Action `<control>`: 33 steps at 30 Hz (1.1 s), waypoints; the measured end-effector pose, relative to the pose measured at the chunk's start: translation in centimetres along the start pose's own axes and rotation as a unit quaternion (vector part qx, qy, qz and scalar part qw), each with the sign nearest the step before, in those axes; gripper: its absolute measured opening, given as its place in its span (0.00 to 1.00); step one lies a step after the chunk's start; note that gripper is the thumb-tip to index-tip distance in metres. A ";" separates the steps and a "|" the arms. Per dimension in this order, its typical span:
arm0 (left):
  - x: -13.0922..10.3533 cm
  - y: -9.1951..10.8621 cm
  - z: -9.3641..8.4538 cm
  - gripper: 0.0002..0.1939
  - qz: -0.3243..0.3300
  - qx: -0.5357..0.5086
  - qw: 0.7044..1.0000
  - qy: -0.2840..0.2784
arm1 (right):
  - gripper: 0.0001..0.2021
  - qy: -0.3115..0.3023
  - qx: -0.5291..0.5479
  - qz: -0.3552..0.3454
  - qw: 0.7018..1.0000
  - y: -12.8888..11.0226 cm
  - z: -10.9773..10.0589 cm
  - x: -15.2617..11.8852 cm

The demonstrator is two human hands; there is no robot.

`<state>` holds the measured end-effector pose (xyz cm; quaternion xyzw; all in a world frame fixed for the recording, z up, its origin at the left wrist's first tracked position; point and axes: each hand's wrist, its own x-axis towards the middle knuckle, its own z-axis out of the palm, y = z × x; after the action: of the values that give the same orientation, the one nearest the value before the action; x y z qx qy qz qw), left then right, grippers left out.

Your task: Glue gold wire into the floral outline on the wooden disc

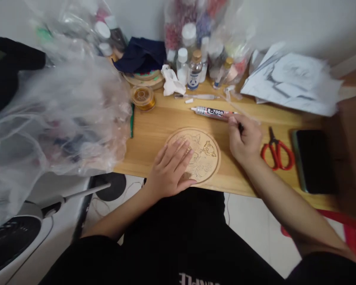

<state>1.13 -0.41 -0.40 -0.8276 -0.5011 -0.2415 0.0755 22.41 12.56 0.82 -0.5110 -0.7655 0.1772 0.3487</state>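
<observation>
A round wooden disc (pixel 215 168) with line drawings and gold wire outlining at its upper right lies near the table's front edge. Over its left part my left hand (pixel 170 168) rests flat, fingers spread, covering some of the drawing. My right hand (pixel 247 136) is curled to the right of the disc, with a small dark thing (pixel 241 127) showing between its fingers; what it is, I cannot make out. The index finger reaches the tail end of a B-7000 glue tube (pixel 209 111), which lies uncapped, nozzle pointing left.
Red-handled scissors (pixel 277 152) and a black phone (pixel 314 160) lie at right. Behind are a gold wire spool (pixel 143 97), a pen (pixel 195 96), a white cap (pixel 189 101), small bottles (pixel 195 71) and papers (pixel 293 79). Plastic bags (pixel 86 99) crowd the left side.
</observation>
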 end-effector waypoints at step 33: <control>-0.8 -0.8 1.1 0.28 -0.162 -0.089 0.982 0.034 | 0.21 0.168 0.117 0.206 0.957 4.4 1.8 0.4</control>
<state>0.51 -0.26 -1.88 -0.7302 -0.6022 -0.3220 -0.0216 23.89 14.93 -3.02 -0.6355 -0.5481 0.2450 0.4854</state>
